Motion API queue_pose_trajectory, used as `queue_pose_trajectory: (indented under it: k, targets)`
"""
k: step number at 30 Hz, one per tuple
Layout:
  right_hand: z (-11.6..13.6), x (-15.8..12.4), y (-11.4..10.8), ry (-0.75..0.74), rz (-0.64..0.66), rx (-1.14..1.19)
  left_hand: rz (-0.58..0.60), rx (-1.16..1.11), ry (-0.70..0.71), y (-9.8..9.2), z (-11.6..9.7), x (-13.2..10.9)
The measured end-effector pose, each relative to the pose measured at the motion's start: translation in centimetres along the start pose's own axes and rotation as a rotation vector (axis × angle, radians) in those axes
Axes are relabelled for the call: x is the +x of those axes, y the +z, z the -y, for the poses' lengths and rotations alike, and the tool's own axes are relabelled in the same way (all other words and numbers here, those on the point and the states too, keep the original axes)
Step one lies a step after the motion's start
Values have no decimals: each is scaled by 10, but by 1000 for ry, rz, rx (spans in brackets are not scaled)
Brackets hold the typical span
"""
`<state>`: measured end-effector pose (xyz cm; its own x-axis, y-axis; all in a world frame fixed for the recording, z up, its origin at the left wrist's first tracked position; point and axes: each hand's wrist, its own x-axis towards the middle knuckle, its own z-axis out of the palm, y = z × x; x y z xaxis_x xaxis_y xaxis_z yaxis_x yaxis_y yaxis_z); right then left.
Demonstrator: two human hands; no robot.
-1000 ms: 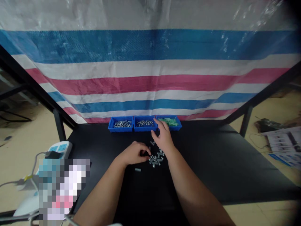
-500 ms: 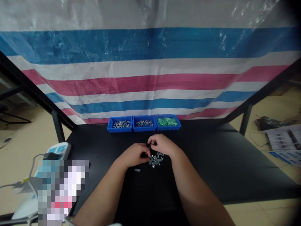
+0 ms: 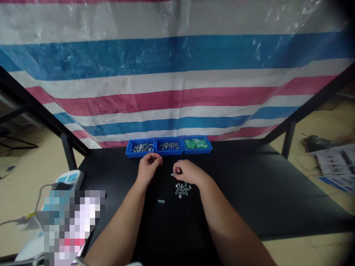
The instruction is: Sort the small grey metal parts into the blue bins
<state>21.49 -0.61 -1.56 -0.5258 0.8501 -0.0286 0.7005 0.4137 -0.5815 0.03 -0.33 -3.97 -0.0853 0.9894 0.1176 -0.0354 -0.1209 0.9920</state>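
My right hand (image 3: 188, 172) is closed, pinching a small grey cylindrical piece (image 3: 173, 174) between thumb and fingertips just above the black table. Below it lies a loose pile of screws and grey cylindrical pieces (image 3: 183, 190). My left hand (image 3: 148, 167) hovers in front of the blue bins, thumb and fingers pressed together; what sits in the pinch, if anything, is too small to make out. One single grey cylinder (image 3: 161, 201) lies apart, to the left of the pile.
Three blue bins stand in a row at the back: grey cylinders in the left bin (image 3: 140, 155), screws in the middle bin (image 3: 169, 152), green packets in the right bin (image 3: 197, 151). A white power strip (image 3: 76, 179) with cables lies left. Striped sheeting (image 3: 177, 98) hangs behind.
My left hand has moved from the pile up and left toward the bins. My right hand has shifted slightly, and a grey cylindrical piece now shows in its fingertips.
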Motion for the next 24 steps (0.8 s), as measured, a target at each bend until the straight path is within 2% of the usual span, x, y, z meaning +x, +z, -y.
queue_pose_trajectory:
  k: [2,4,9,12,16,20,24]
  targets:
    - [3,-1,-1,7,-23,31,-119,-155,-46,2,1,8]
    - [4,0,-1,22,-38,59,-184,-227,-47,6,-3,16]
    - [2,1,0,29,-65,110,-156,-289,-29,18,-12,36]
    - [-1,1,2,16,-99,139,-156,-274,-31,20,-11,39]
    - [0,5,8,17,-101,164,-167,-193,16,21,-14,32]
    - [13,21,18,6,-60,232,-179,-184,88,25,-29,19]
    - [32,54,26,-62,-173,409,-186,-171,128,20,-42,0]
